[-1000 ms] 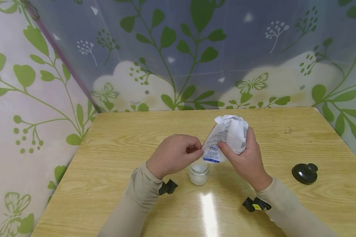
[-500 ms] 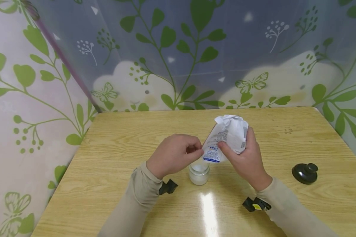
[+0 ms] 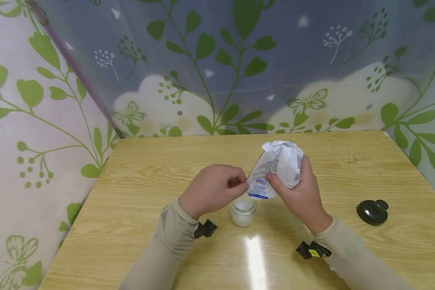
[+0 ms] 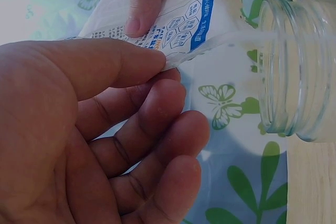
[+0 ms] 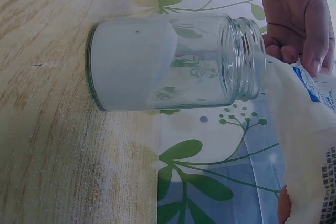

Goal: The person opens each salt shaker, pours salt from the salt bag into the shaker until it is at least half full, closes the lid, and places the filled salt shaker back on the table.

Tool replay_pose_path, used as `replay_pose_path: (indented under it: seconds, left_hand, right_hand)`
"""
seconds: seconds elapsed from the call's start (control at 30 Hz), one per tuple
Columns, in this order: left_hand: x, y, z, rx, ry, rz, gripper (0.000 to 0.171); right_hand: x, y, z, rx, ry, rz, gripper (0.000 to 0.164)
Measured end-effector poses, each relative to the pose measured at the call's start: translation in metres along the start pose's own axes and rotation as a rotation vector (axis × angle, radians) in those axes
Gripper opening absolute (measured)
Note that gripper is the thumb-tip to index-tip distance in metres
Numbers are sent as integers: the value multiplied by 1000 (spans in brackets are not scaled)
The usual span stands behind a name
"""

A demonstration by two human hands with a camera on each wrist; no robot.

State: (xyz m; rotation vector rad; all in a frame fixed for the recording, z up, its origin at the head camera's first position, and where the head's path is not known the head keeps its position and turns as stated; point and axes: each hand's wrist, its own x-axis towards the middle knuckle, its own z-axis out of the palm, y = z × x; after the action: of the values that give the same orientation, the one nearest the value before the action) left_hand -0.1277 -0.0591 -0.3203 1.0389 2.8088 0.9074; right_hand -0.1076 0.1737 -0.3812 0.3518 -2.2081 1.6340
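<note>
My right hand (image 3: 301, 197) grips a white printed plastic bag (image 3: 280, 165), tilted with its blue-striped end low over the glass jar (image 3: 243, 217). Thumb and index finger of my left hand (image 3: 212, 189) pinch the corner of that end; its other fingers curl loosely below, as the left wrist view shows. From the bag's mouth a whitish stream (image 4: 231, 39) runs to the mouth of the jar. The jar stands upright without a lid. White fine grains (image 5: 131, 66) fill it to somewhat over half, their top sloping.
A black round lid with a knob (image 3: 372, 212) lies on the wooden table (image 3: 148, 169) at the right. Loose white grains (image 5: 113, 166) are scattered beside the jar's base. A patterned wall covering (image 3: 217, 80) rises behind the table's back edge.
</note>
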Motion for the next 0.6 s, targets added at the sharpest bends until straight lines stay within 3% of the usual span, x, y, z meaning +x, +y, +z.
replay_pose_path:
  seconds: [0.6]
  left_hand:
    - [0,-1,1,-1,0,0,13]
  right_hand:
    - [0,0,0,-8,-7,4,61]
